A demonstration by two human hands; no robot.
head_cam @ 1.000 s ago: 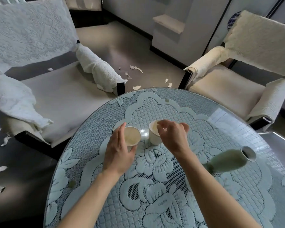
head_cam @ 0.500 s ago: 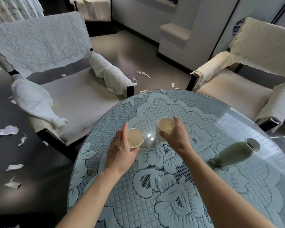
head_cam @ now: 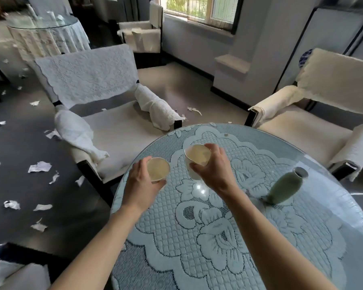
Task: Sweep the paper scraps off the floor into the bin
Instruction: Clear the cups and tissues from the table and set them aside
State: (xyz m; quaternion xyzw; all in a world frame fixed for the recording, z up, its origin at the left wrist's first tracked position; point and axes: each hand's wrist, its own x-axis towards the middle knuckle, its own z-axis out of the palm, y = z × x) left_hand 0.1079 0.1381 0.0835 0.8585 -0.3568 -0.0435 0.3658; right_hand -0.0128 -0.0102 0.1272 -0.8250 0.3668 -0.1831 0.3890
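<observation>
Several white paper scraps (head_cam: 39,166) lie scattered over the dark floor at the left, and a few more scraps (head_cam: 194,110) lie on the floor between the two armchairs. No bin or broom is in view. My left hand (head_cam: 142,185) grips a white paper cup (head_cam: 158,169) over the round table. My right hand (head_cam: 215,170) holds a second white paper cup (head_cam: 196,160) from above, lifted off the table and tilted.
The round glass table (head_cam: 333,176) carries a pale blue lace cloth and a green vase (head_cam: 285,188) lying on its side. Cloth-covered armchairs stand at the left (head_cam: 113,130) and right (head_cam: 314,126). Another round table (head_cam: 44,24) stands far back left.
The view has lifted, showing more of the room and floor. My right hand has raised its cup off the table and tilted it. My left hand keeps its cup.
</observation>
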